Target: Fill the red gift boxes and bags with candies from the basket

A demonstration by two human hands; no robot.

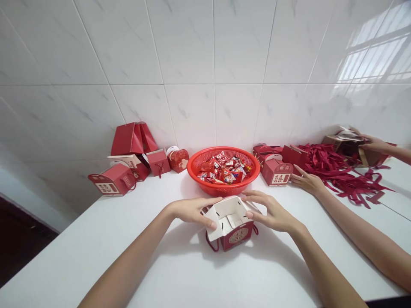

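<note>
One open box (237, 236) stood on the table (180, 265) before one basket (221, 187) — the left hand (194, 209) and right hand (272, 212) each pinched one side between thumb and fingers. Two others, a nearer hand (308, 182) beside one closed box (276, 172) and a farther hand (376, 144) at one carton (364, 157), showed rightward.

The scene is bright. Above and right of the red basket (222, 189), a window reflection (374, 57) makes glare on the wall tiles (189, 47). In front of the basket, soft shadows lie on the desk (180, 278). On both its sides, the tile lines lean outward.
</note>
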